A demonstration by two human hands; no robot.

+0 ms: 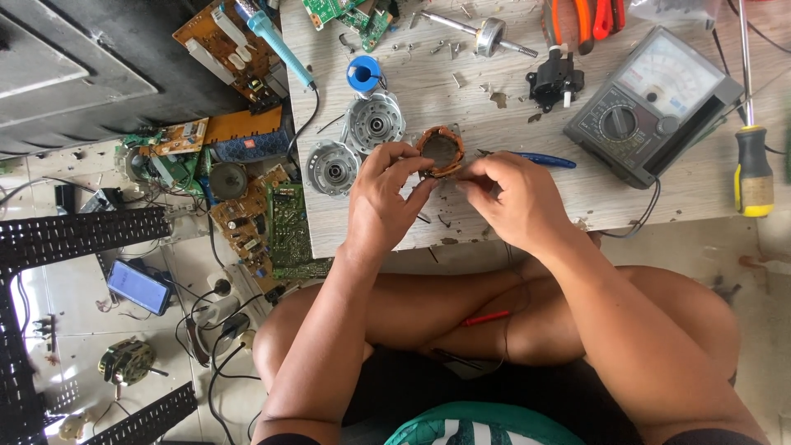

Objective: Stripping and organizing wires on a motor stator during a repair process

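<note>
Two round motor end caps (354, 144) lie left of the work, on the wooden bench (527, 189). Left hand (383, 194) pinches the copper-wound stator (441, 151) at its near-left rim — fingers closed on it. Right hand (515, 198) grips its right side, fingertips together on a fine wire, as far as I can tell. Best to support the core and spare the windings. Multimeter (651, 103) far right.

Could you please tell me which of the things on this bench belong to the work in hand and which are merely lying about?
In hand:
left hand and right hand, both on the copper-wound motor stator
two round metal motor end covers beside it

Lying about:
analogue multimeter
yellow-handled screwdriver
orange pliers
blue solder spool
rotor shaft
circuit boards
</note>
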